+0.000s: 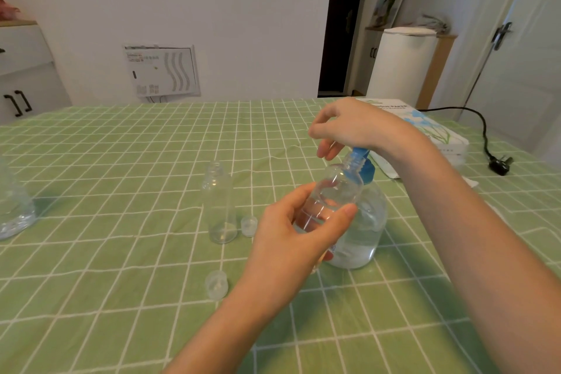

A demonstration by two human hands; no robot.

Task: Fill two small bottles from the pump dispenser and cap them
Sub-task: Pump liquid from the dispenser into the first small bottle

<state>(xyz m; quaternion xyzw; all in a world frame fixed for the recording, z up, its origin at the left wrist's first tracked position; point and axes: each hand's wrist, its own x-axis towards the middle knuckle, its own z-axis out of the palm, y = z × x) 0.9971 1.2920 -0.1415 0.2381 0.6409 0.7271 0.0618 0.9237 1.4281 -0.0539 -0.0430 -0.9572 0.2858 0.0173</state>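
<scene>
My left fingers (341, 217) grip the bottle (332, 191), tilted up-right, mouth at the blue spout (361, 151); my right fingers (326, 151) hang loosely curled over the pump (364, 231), holding nothing.

- Table (121, 161): covered by a green cloth with a white grid, lightly wrinkled.
- Empty small bottle (219, 203): upright, uncapped, mid-table.
- Small cap (249, 225): just beside that bottle's base.
- Second cap (216, 284): nearer, apart.
- Pump dispenser (364, 237): standing to the right, clear liquid inside.
- Tissue pack (431, 130): far right.
- Black plug (499, 164): near the pack.
- Clear container (15, 209): left edge, cut off.
</scene>
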